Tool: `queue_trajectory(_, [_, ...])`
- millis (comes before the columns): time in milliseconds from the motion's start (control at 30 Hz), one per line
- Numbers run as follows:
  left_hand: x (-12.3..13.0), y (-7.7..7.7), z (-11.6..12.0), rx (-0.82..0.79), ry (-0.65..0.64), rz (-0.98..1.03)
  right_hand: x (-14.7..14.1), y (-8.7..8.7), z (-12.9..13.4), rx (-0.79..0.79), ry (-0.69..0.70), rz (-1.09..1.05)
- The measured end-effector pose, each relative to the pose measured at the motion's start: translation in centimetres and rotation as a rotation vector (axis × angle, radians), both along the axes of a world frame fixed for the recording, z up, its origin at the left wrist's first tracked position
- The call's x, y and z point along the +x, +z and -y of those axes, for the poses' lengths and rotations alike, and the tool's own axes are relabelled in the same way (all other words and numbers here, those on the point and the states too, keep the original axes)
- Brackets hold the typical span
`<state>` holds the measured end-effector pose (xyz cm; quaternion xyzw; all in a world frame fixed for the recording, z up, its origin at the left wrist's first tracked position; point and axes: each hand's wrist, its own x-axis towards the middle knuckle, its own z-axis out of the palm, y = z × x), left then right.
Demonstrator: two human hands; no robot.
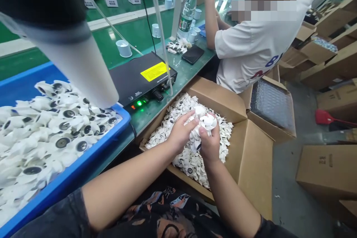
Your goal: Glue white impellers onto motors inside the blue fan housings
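In the head view, an open cardboard box point(258, 152) is full of small white fan wheels point(160, 134), and a blue bin point(122, 113) at the left holds more, many with dark round centres. Above the box, the left hand point(180, 132) and right hand point(210, 141) grasp a cluster of curved-blade white wheels point(208, 121) between them, though overlapping fingers make it hard to tell which hand grips which. A black control box point(139, 78) with lit lights sits on the green table point(180, 70), near a co-worker point(248, 44) in a white shirt.
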<state>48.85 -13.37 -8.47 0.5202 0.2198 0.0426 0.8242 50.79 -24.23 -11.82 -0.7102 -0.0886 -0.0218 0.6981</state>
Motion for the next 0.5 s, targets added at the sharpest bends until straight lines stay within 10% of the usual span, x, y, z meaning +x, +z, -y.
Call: queue_trajectory(500, [-6.2,4.2,-2.7,0.010,0.197,0.104,-4.0,5.2,-3.3,-0.027,0.096,0.167])
